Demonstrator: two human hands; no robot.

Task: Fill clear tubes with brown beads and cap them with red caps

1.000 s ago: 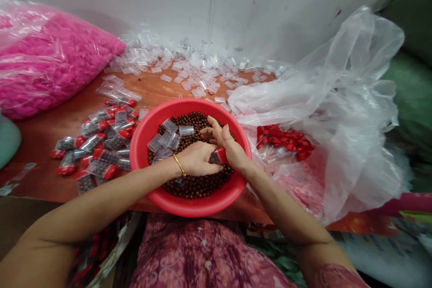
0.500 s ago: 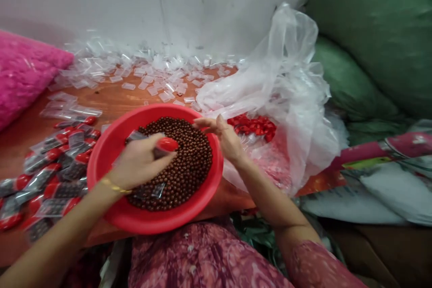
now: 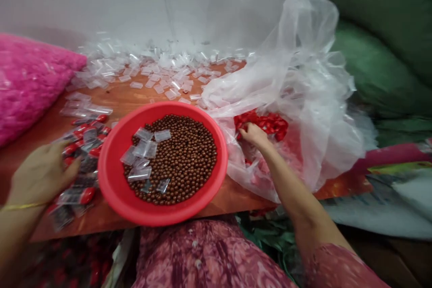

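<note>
My left hand (image 3: 42,173) is over the pile of small clear containers with red caps (image 3: 89,144) at the left. Its thumb stands apart from the fingers, and no container shows in its grip. My right hand (image 3: 254,135) reaches into a clear plastic bag (image 3: 303,112) of loose red caps (image 3: 270,123). Its fingers are closed among the caps, pinching at a red one. Between my hands stands a red basin (image 3: 162,220) of shiny brown beads (image 3: 185,157). Several empty clear containers (image 3: 145,148) lie on the beads.
Many empty clear containers (image 3: 165,81) are strewn along the back of the orange table (image 3: 124,96) by the wall. A bag of bright pink pieces (image 3: 33,85) stands at the left. Large green sacks (image 3: 374,76) are at the right.
My left hand has moved left from above the basin to the pile and no longer shows the red-capped container. My right hand has gone from the basin's rim into the bag of caps.
</note>
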